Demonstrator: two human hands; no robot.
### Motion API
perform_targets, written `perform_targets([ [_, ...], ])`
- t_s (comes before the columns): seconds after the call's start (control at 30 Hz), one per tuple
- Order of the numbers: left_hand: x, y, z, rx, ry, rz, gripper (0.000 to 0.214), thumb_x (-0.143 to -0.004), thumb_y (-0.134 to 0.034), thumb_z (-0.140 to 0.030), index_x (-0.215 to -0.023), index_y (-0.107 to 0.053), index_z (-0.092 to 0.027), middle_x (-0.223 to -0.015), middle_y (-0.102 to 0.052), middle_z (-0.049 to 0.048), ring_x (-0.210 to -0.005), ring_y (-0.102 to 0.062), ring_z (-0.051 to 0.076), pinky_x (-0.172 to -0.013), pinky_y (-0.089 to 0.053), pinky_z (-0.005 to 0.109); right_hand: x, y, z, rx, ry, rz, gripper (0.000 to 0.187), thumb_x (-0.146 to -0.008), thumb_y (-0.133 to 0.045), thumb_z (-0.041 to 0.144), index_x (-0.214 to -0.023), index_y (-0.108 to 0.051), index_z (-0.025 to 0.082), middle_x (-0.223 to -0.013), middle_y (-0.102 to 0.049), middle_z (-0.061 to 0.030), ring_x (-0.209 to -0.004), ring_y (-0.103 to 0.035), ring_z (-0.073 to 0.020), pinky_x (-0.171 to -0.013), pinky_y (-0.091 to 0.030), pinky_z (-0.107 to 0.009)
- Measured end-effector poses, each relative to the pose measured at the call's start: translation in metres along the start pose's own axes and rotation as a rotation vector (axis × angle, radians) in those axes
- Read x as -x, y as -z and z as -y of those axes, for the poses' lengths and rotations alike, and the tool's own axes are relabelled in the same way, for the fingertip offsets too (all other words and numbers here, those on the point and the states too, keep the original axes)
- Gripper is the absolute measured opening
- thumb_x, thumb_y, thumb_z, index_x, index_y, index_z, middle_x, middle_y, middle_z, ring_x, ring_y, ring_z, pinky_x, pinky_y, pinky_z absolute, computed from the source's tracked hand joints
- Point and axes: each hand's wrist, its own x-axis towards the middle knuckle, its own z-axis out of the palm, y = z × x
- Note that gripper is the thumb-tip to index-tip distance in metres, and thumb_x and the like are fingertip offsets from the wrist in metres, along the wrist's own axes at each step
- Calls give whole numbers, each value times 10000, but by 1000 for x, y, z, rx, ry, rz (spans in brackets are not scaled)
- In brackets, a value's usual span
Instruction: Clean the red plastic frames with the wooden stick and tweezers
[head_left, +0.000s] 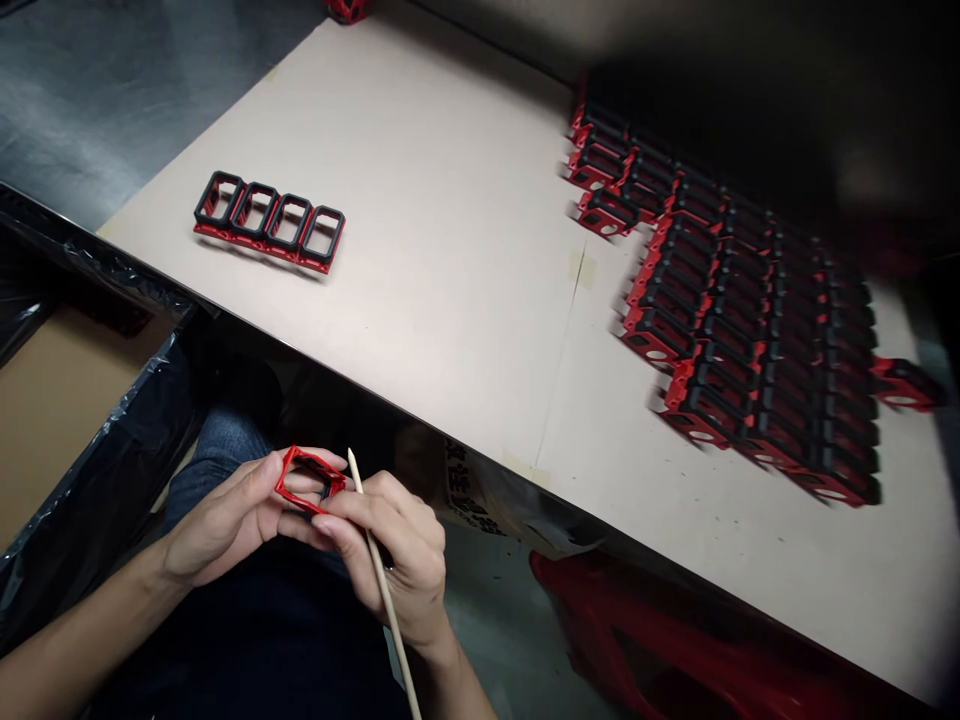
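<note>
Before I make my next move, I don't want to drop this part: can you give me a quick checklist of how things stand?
1. Left hand grips the red frame: ok.
2. Right hand fingers steady the frame too: ok.
3. Stick held in the right hand, tip up: ok.
4. Stick tip clear of the frame: cannot tell.
5. Row of four frames lined up on the table: ok.
6. Large batch at right in order: cannot tell, blurred.

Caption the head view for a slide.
Left hand holds a red frame, right hand a wooden stick, below the table.

Frame row [270, 222] left of frame batch [750, 330]
</note>
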Motion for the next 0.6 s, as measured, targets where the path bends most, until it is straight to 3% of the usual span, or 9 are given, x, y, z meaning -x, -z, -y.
perform_targets([
  [0.1, 2, 3, -4, -29, -4, 69, 383, -988, -722, -427, -1320, -748, -236, -1294, -779, 110, -1197, -735, 256, -1015, -586, 303, 1, 2, -5, 44, 78, -17, 153, -1037, -638, 263, -960, -749, 191, -728, -723, -32, -568, -630, -128, -525, -541, -242],
  [0.2, 4, 6, -10, -127, -29, 76, 553, -859, -875, -332, -1380, -699, -283, -1454, -692, 95, -1351, -647, 278, -1122, -523, 315, 2, 6, -10, 86, 91, -39, 137, -1017, -682, 308, -984, -768, 206, -716, -732, -24, -555, -640, -133, -519, -548, -250],
  [0.33, 2, 10, -12, -217, -80, 96, 714, -754, -940, -197, -1409, -676, -308, -1491, -663, 103, -1427, -585, 316, -1181, -489, 400, 3, 10, -12, 92, 68, -51, 79, -970, -748, 254, -1039, -772, 226, -770, -769, -28, -578, -662, -146, -521, -557, -259],
  [0.6, -1, 13, -12, -247, -165, 109, 715, -768, -920, -156, -1421, -675, -317, -1490, -670, 73, -1446, -569, 261, -1172, -471, 283, 1, 10, -10, 63, 20, -25, 75, -1010, -676, 228, -1019, -749, 216, -782, -747, -38, -610, -655, -152, -514, -536, -261],
])
